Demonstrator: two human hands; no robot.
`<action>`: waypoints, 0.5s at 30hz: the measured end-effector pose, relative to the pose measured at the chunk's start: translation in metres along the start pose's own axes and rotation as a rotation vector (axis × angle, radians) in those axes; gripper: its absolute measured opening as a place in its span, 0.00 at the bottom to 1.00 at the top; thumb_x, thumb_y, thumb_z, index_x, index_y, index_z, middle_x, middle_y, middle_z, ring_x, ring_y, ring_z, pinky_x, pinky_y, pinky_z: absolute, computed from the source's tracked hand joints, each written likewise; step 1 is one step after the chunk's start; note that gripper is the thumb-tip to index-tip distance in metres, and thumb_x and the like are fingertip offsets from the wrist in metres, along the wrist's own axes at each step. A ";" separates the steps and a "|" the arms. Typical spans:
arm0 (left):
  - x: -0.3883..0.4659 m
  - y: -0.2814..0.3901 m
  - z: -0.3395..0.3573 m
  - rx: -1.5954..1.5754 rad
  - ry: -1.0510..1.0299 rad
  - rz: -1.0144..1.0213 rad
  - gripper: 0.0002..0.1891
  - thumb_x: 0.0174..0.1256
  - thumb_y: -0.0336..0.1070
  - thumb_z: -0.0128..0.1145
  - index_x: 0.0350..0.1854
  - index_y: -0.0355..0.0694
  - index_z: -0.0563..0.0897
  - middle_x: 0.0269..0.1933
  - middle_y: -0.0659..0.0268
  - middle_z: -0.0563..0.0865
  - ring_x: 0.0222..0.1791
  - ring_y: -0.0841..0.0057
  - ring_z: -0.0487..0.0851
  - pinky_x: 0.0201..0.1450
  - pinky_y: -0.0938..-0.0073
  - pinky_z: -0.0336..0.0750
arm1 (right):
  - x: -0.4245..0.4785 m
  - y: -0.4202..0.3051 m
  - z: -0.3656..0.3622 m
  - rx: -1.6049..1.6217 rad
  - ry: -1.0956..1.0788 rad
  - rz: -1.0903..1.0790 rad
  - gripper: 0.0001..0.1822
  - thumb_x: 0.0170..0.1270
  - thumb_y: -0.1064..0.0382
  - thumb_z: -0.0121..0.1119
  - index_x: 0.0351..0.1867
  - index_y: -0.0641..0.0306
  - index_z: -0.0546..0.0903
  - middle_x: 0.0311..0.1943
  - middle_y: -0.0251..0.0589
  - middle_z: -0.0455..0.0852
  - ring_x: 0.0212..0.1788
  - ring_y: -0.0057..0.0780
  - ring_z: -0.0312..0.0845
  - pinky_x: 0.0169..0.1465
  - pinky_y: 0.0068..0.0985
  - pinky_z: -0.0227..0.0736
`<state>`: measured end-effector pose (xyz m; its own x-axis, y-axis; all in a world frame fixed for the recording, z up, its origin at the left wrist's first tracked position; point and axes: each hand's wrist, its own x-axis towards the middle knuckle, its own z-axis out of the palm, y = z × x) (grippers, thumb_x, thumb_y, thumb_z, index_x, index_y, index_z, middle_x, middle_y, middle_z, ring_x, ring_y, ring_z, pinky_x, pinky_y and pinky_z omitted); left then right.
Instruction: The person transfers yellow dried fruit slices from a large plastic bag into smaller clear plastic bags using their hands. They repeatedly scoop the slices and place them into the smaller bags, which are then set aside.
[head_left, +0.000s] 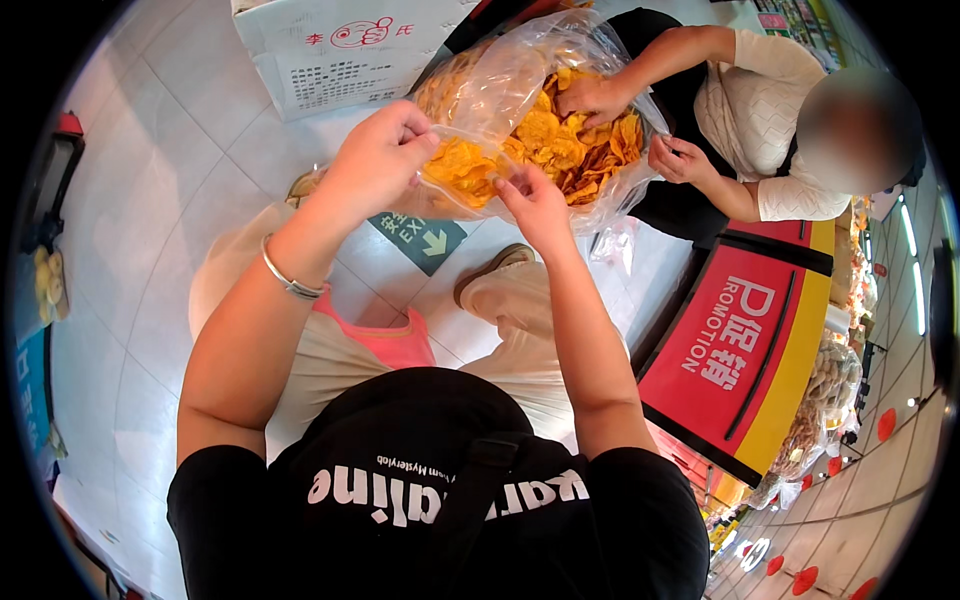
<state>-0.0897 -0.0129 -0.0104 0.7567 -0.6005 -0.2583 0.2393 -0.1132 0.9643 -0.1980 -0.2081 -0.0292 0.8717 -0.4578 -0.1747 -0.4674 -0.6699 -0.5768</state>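
A large clear plastic bag (487, 94) full of orange dried chips (551, 135) lies open before me. At its near left side is a smaller clear plastic bag (442, 201), with orange chips inside or seen through it. My left hand (386, 154) pinches the small bag's upper left edge between thumb and fingers; a silver bangle circles that wrist. My right hand (534, 199) pinches the same bag's right edge, close against the large bag. How many chips the small bag itself holds, I cannot tell.
A co-worker's hand (596, 99) reaches into the chips; their other hand (679, 159) holds the large bag's rim. A white printed carton (360, 56) stands behind. Right is a red and yellow promotion stand (727, 337). A pink bag (390, 337) lies between my legs.
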 end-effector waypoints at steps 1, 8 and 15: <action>0.001 0.000 -0.002 -0.008 0.025 0.005 0.05 0.62 0.35 0.50 0.34 0.40 0.71 0.24 0.74 0.72 0.21 0.89 0.68 0.22 0.87 0.65 | 0.001 -0.001 -0.002 -0.046 -0.163 0.139 0.10 0.54 0.59 0.58 0.33 0.63 0.78 0.30 0.45 0.79 0.34 0.39 0.75 0.35 0.30 0.69; 0.005 -0.013 -0.033 0.382 0.189 0.183 0.04 0.61 0.32 0.51 0.32 0.38 0.71 0.22 0.73 0.71 0.20 0.86 0.67 0.22 0.84 0.63 | -0.005 -0.006 0.002 0.156 -0.360 -0.389 0.09 0.59 0.59 0.56 0.32 0.63 0.79 0.23 0.36 0.77 0.28 0.23 0.72 0.32 0.22 0.66; 0.006 -0.006 -0.014 0.354 0.098 0.041 0.03 0.61 0.31 0.49 0.31 0.38 0.71 0.22 0.71 0.72 0.21 0.86 0.68 0.23 0.83 0.63 | 0.088 0.156 -0.005 -0.016 0.000 0.276 0.21 0.54 0.58 0.59 0.44 0.73 0.75 0.37 0.43 0.80 0.40 0.28 0.75 0.43 0.24 0.69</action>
<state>-0.0779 -0.0049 -0.0190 0.8200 -0.5338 -0.2065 -0.0052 -0.3677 0.9299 -0.1949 -0.3560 -0.1304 0.7110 -0.6244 -0.3235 -0.6896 -0.5286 -0.4950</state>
